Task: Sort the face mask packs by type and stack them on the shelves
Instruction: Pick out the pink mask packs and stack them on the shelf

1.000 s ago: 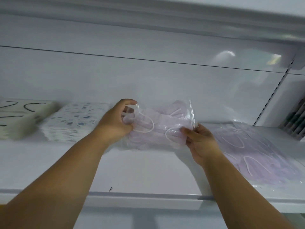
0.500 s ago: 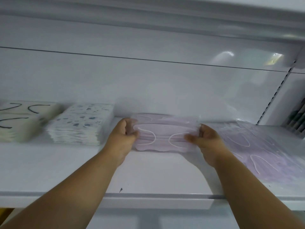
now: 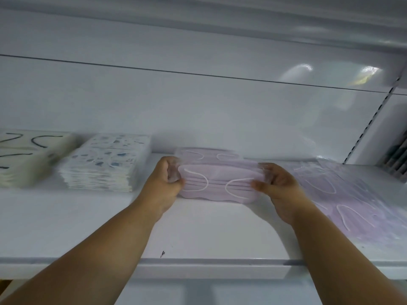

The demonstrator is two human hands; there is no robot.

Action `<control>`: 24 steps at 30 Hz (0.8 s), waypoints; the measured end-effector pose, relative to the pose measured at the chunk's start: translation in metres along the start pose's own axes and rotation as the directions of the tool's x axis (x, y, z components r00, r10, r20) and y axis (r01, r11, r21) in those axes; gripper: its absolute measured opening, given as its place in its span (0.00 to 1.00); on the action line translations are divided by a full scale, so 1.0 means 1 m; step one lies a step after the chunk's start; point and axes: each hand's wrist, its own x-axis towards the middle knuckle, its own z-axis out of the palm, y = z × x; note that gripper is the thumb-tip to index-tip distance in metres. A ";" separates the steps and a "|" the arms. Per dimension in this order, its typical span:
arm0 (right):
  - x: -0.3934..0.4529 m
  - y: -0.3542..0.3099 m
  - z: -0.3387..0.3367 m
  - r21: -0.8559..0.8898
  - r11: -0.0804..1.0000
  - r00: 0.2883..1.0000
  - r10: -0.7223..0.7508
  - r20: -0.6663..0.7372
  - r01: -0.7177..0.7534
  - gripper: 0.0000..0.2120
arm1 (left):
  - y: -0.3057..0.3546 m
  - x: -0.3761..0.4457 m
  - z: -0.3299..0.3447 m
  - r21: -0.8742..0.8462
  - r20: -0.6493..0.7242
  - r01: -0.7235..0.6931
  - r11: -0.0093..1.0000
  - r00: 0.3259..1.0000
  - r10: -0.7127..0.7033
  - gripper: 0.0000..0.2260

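Dark slotted rack [image 3: 396, 159] at far right.

cream mask stack [image 3: 26, 159] blurred, cut off left

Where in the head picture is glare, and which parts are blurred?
Head view: two bright glare patches on the back panel at upper right; the cream packs at far left are motion-blurred; the lilac pack between left hand and right hand is fairly sharp.

Two bare forearms — no sleeves, rings or watch — end in the left hand [image 3: 164, 186] and right hand [image 3: 278, 190].
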 end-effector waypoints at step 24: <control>0.028 -0.006 0.029 -0.505 0.777 0.926 0.337 -0.171 -0.376 0.12 | 0.020 0.021 -0.020 0.679 -0.069 0.187 0.710 0.979 -0.192 0.26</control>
